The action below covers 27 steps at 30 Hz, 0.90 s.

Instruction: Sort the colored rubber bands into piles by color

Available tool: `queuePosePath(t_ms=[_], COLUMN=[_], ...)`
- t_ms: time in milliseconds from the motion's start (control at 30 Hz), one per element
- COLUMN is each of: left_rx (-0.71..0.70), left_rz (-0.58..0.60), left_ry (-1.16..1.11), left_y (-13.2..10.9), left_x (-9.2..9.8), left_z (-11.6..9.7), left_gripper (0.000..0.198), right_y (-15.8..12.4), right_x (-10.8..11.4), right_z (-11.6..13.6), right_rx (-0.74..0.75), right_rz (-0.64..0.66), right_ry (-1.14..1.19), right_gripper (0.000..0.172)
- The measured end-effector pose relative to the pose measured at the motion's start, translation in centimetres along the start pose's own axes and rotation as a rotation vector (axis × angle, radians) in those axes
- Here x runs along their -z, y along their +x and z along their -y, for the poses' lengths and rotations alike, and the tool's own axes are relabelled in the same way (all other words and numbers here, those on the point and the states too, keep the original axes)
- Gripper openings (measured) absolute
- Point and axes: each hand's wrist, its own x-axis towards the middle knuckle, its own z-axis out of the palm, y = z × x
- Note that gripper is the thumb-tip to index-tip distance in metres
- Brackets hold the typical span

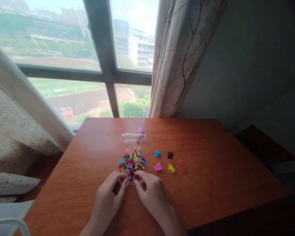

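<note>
A heap of small multicoloured rubber bands (132, 159) lies on the wooden table in front of me. At its near edge, my left hand (113, 188) pinches some of the bands from the left, thumb and index finger close together. From the right, my right hand (149, 186) pinches at the same small cluster of bands (131, 179). The fingertips partly hide what they hold. To the right of the heap sit small sorted bunches: blue bands (157, 153), black bands (170, 154), pink bands (158, 167), yellow bands (171, 168) and red bands (182, 165).
Behind the heap, a clear plastic container (131, 137) lies on its side, with a pink object (141, 130) just beyond it. The brown table (211, 183) reaches to a window with curtains (177, 65). A white chair-like frame (9, 223) stands at the lower left.
</note>
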Motion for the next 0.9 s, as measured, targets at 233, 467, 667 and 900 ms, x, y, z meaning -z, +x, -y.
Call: queuePosePath(t_ms=[233,467,667,900], left_rx=[-0.011,-0.025,-0.048,-0.058], left_rz=[0.053,0.083,0.09,0.077], left_ry=[-0.024,0.024,0.034,0.031], left_y=[-0.2,-0.3,-0.5,-0.4], left_x=[-0.2,-0.3,-0.3,-0.4], left_z=[0.3,0.1,0.2,0.2], left_gripper=[0.011,0.01,0.009,0.01], right_y=[0.3,1.6,2.4,2.6], right_x=[0.4,5.6,8.7,8.3], right_z=[-0.2,-5.6,-9.6,-9.8], right_rx=[0.066,-0.103,-0.281,-0.321], right_rz=[-0.075,-0.286,-0.313,-0.24], right_ry=[0.067,-0.098,-0.408,-0.509], right_gripper=[0.015,0.021,0.022,0.018])
